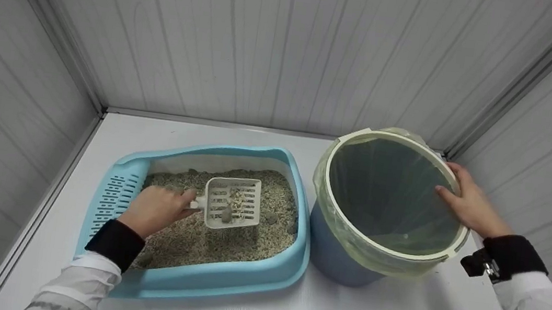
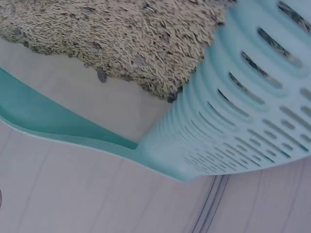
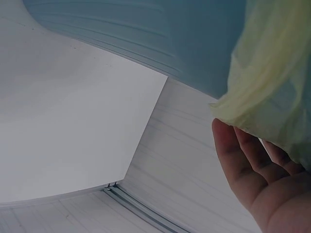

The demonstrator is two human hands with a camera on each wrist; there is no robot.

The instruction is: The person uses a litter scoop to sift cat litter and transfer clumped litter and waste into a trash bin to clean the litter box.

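Gripping slotted white plastic scoop point(image 1: 233, 203) over grainy litter point(image 1: 244, 240), left hand point(image 1: 156, 209); right hand point(image 1: 467, 202) clasping round bin rim point(image 1: 394, 138).

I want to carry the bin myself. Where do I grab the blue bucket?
Grip the blue bucket by its cream rim ring, both hands on opposite sides from above, probably. The right hand already holds the far rim; its walls are wide, smooth, and covered by the yellow bag.
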